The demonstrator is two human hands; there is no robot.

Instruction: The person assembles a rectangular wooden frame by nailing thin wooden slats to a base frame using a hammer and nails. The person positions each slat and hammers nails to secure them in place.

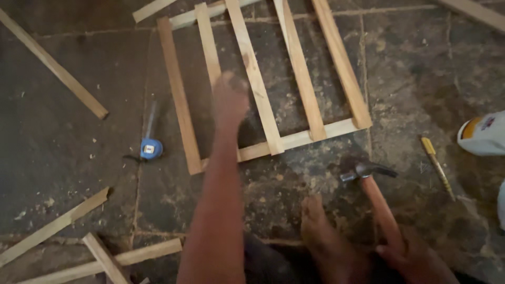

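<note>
A: Hands first. Left hand (230, 97) was stretched out over the wooden slat frame (263, 84), blurred; looked bunched on or just above one slat, but I couldn't tell if it gripped anything.

B: Right?

A: Right hand (407, 252) was wrapped tight around the handle of a claw hammer (376, 197), low at the frame's near right.

B: Hammer look?

A: Dark metal head, reddish-brown wooden handle. Long axis ran diagonally, head up and left, handle down and right into the fist. Head sat just beside the frame's near right corner, over the dark stone floor (421, 79).

B: Frame?

A: Pale wood, five long slats joined by a cross piece at the near end. Slats ran away from the person, leaning slightly left at the far end.

B: Anything else?

A: Blue tape measure (151, 148) left of the frame, yellow-handled tool (436, 165) to the right, a bare foot (321, 231) near the hammer, loose wood offcuts (52, 66) around.
</note>
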